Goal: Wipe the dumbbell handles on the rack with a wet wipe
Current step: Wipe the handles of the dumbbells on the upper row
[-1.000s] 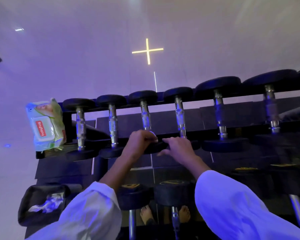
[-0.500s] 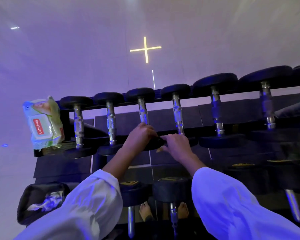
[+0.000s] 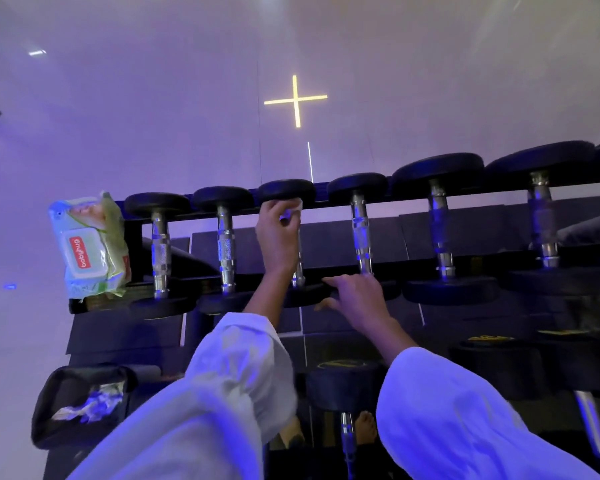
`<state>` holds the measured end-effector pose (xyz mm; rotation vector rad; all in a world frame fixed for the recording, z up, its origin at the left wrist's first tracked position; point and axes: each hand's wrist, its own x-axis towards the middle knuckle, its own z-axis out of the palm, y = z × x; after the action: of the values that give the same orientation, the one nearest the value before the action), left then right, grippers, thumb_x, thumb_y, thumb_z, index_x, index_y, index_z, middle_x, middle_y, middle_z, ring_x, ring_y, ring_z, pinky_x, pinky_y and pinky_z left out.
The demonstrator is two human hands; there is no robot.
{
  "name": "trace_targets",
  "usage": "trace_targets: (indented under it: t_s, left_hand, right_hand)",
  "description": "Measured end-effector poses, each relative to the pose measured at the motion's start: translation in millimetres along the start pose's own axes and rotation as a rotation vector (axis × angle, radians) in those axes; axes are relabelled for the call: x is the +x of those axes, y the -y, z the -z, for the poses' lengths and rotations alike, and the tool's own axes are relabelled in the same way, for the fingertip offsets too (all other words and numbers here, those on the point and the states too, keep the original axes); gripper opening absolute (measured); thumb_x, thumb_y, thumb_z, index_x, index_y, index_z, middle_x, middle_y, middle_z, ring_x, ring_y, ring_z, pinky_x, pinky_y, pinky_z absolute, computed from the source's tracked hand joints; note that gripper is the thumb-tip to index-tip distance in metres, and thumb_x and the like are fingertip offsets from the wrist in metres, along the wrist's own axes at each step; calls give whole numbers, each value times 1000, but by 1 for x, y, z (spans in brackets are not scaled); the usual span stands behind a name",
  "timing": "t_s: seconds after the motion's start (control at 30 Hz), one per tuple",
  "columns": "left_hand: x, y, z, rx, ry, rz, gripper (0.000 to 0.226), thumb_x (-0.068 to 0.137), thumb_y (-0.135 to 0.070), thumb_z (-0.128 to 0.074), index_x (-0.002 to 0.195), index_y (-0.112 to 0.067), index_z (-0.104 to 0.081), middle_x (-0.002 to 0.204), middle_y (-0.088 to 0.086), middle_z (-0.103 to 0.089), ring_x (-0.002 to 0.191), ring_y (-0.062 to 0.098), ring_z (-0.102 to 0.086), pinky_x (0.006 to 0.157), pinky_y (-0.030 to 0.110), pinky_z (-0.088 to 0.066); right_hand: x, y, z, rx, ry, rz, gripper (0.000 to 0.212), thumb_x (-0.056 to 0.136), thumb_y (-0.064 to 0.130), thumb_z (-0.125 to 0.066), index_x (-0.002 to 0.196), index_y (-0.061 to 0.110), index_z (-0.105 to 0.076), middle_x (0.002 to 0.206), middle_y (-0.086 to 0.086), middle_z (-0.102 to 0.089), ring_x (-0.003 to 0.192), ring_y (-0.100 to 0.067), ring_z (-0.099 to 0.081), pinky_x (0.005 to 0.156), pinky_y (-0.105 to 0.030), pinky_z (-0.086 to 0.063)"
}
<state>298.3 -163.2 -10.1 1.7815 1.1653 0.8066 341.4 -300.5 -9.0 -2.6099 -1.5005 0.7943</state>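
Dark rack [image 3: 201, 280], dumbbell row [image 3: 226, 251], wipes pack [image 3: 90, 247]

Top-row slots are open between the first handle [image 3: 160, 252] and second handle [image 3: 226, 247], and on both sides of the fifth handle [image 3: 439, 230]; black heads close each slot front and back. The third dumbbell's slot is taken: the left hand [image 3: 276, 233] wraps its handle's far end with the wet wipe [image 3: 296, 204], and the right hand [image 3: 357, 296] rests on the near heads by the fourth handle [image 3: 361, 233]. The wipes pack [image 3: 89, 247] blocks the left end of the rack [image 3: 134, 247], and lower-tier dumbbells [image 3: 343, 386] crowd the space under the forearms.
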Motion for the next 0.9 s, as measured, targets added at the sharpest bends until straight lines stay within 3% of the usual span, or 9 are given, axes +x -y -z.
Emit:
trace_targets:
  t_s: [0.07, 0.13, 0.27, 0.33, 0.47, 0.53, 0.63, 0.77, 0.9]
  left_hand:
    - [1, 10, -4, 41, -88, 60, 16, 83, -4, -60, 95, -8, -70, 99, 1, -60, 83, 6, -54, 77, 21, -43]
    - [4, 21, -6, -6, -200, 246, 16, 81, -2, -59, 92, -8, -69, 92, 2, -65, 80, 11, -56, 77, 23, -44]
    - [15, 35, -4, -690, -140, 714, 20, 88, 11, -48, 79, -3, -59, 52, 1, -66, 47, 12, -62, 53, 27, -54]
    - [15, 32, -1, -744, -146, 669, 20, 86, 12, -51, 79, -5, -59, 52, -3, -66, 47, 8, -62, 52, 21, -53]
    - [13, 31, -4, -354, -156, 315, 17, 80, 4, -63, 82, -12, -68, 65, -9, -66, 65, 4, -59, 65, 16, -47]
    - [18, 36, -2, -307, -158, 355, 17, 81, 4, -61, 81, -12, -68, 62, -10, -66, 65, 7, -59, 66, 21, -49]
    - [23, 35, 5, -572, -102, 576, 22, 83, 12, -57, 76, -9, -62, 55, -9, -67, 56, 4, -62, 63, 20, -53]
    - [21, 32, 13, -595, -38, 505, 20, 79, 9, -63, 76, -10, -66, 64, -7, -69, 71, 14, -63, 79, 28, -53]
    - [27, 31, 14, -517, 3, 458, 23, 78, 9, -64, 71, -13, -68, 62, -9, -68, 70, 15, -60, 76, 28, -52]
  right_hand:
    - [2, -1, -1, 18, 1, 1, 51, 82, 54, -57, 125, 26, -56, 112, -1, -67, 111, -19, -57, 91, -30, -34]
    - [2, -2, -2, 17, 9, 4, 52, 83, 52, -57, 128, 27, -53, 113, -1, -66, 112, -19, -56, 91, -30, -35]
    - [5, -4, -2, -7, 11, 15, 50, 86, 47, -55, 133, 29, -49, 117, -1, -65, 114, -20, -55, 91, -31, -37]
    - [6, -4, -3, -22, 17, 19, 50, 86, 47, -54, 133, 29, -49, 117, -2, -65, 114, -20, -55, 91, -32, -37]
    - [7, -6, -4, -47, 10, 28, 46, 88, 44, -53, 132, 28, -49, 115, -3, -65, 112, -21, -56, 90, -32, -37]
    - [7, -6, -4, -58, 7, 37, 46, 88, 44, -53, 131, 27, -50, 114, -3, -66, 111, -22, -57, 89, -33, -38]
    - [7, -5, 1, 9, 91, 18, 55, 82, 56, -55, 127, 24, -53, 112, -3, -66, 110, -23, -57, 89, -32, -39]
    - [12, -6, 3, 101, 162, -18, 68, 77, 68, -51, 124, 20, -56, 113, -7, -66, 111, -25, -58, 93, -34, -39]
    - [0, 2, -10, -38, 27, 38, 72, 84, 68, -29, 126, 16, -55, 120, -3, -64, 124, -13, -49, 111, -35, -7]
